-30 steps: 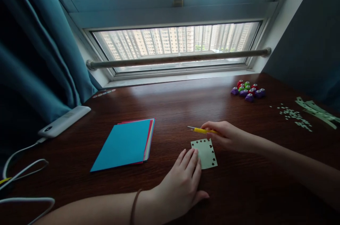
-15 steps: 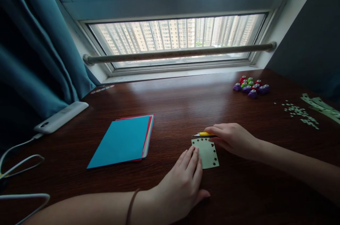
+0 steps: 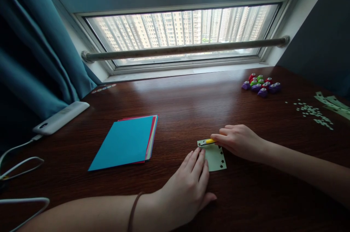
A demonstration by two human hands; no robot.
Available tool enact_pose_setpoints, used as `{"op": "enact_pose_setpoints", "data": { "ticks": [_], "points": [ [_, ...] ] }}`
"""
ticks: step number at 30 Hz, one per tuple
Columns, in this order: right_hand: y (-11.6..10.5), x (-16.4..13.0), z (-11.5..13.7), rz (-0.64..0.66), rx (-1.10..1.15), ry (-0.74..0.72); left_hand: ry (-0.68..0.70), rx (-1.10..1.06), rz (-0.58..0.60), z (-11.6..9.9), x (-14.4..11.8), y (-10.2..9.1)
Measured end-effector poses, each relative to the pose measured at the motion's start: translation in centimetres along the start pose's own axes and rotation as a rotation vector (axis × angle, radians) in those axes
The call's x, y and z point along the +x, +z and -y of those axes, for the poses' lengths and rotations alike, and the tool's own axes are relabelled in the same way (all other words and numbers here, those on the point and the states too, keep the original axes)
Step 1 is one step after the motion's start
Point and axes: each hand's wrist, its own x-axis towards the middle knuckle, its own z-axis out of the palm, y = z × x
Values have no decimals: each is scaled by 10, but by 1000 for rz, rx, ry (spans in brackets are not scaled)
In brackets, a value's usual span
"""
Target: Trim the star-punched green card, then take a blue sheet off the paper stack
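A small pale green sheet of paper (image 3: 214, 161) lies on the dark wooden table, with star and other small shapes punched along its top and right edges. Flat on its left part rests my left hand (image 3: 186, 192), fingers stretched out and a brown band at the wrist. My right hand (image 3: 240, 141) grips a yellow utility knife (image 3: 210, 141). The knife's metal tip points left over the top of the sheet, close to my left fingertips. Whether the tip touches the paper I cannot tell.
Left of my hands lies a stack of coloured paper (image 3: 123, 144), blue on top. Several craft punches (image 3: 262, 86) stand at the back right, near punched-out bits (image 3: 311, 109) and green strips (image 3: 335, 103). A white device (image 3: 61, 117) with a cable lies by the curtain (image 3: 49, 60).
The knife has moved from just beyond the sheet's top edge onto its upper part, covering some of the punched row. My left hand stays on the sheet. The view has tilted down slightly.
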Motion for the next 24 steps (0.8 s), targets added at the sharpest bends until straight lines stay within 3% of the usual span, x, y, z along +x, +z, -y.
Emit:
{"op": "enact_pose_setpoints", "data": {
  "ticks": [24],
  "points": [
    [-3, -2, 6, 7, 19, -22, 9, -41, 103, 3, 5, -6]
  ]
}}
